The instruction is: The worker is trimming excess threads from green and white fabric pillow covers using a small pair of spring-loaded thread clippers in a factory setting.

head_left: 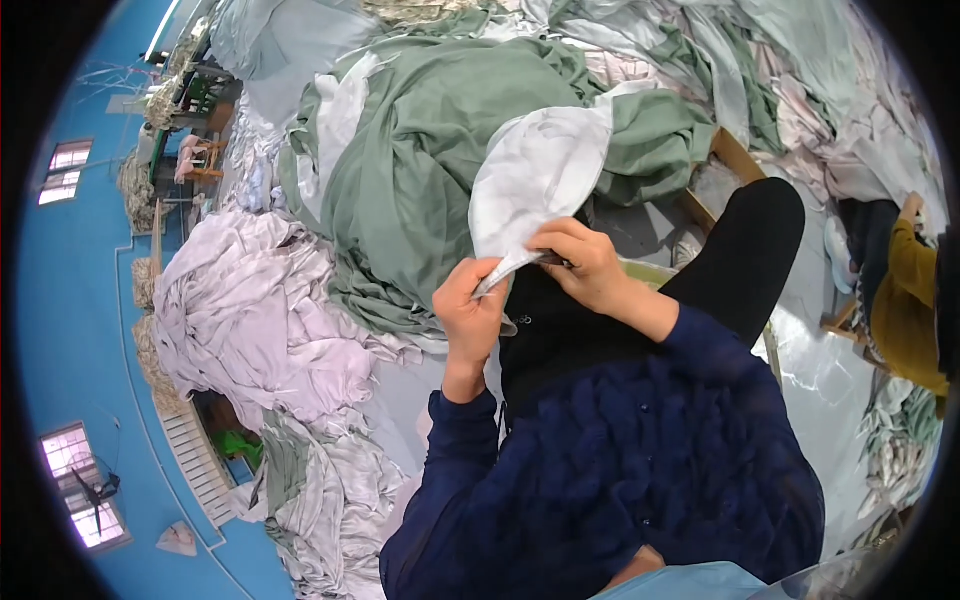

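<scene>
— Nearest the head camera?
— Dark blue sleeves, rising from six o'clock. Left hand pinches the narrow bunched end of a pale grey fabric piece; right hand, just at its three o'clock, grips the same end, closed on it.
— How would it handle?
— Light, limp, probably slippery; best taken at a gathered edge. Green cloth heap lies at twelve, lilac pile at nine.
</scene>
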`<state>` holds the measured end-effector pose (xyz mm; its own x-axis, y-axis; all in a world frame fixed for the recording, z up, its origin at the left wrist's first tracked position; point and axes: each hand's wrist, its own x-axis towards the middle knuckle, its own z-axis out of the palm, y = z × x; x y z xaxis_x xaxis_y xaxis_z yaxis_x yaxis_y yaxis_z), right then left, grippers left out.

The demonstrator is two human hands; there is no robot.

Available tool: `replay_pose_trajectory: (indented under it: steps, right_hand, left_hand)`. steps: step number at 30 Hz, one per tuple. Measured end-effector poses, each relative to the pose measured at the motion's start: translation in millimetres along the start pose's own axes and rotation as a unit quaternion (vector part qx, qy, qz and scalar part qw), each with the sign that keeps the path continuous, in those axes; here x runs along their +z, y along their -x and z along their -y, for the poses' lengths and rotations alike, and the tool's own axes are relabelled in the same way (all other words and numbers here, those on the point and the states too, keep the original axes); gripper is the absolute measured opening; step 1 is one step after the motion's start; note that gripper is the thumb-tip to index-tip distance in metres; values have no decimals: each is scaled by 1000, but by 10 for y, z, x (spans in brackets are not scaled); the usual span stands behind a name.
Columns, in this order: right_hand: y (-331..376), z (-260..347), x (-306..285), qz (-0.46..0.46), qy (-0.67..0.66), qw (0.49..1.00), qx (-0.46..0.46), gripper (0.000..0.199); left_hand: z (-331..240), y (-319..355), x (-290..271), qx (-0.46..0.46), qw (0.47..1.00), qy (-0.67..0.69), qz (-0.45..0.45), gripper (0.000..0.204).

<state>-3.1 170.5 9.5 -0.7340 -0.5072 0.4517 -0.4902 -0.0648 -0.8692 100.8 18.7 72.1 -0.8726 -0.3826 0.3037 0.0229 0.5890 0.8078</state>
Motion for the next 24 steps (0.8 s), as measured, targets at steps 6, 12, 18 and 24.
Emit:
replay_pose_trajectory:
  steps: [6, 12, 18, 24]
  right_hand:
    - [-113, -43, -334, -60, 74, 995, -28, 36]
    - [-88, -229, -565, -121, 121, 985, -26, 30]
    - [-22, -404, -792, -145, 62, 983, 94, 10]
    - [-344, -602, -1276, -287, -39, 949, 123, 12]
  left_hand:
    - [86, 120, -29, 41, 982, -181, -37, 19]
    - [228, 205, -4, 41, 972, -211, -90, 19]
    - [413, 274, -153, 23, 976, -199, -79, 12]
    - [562, 157, -182, -168, 983, -14, -78, 6]
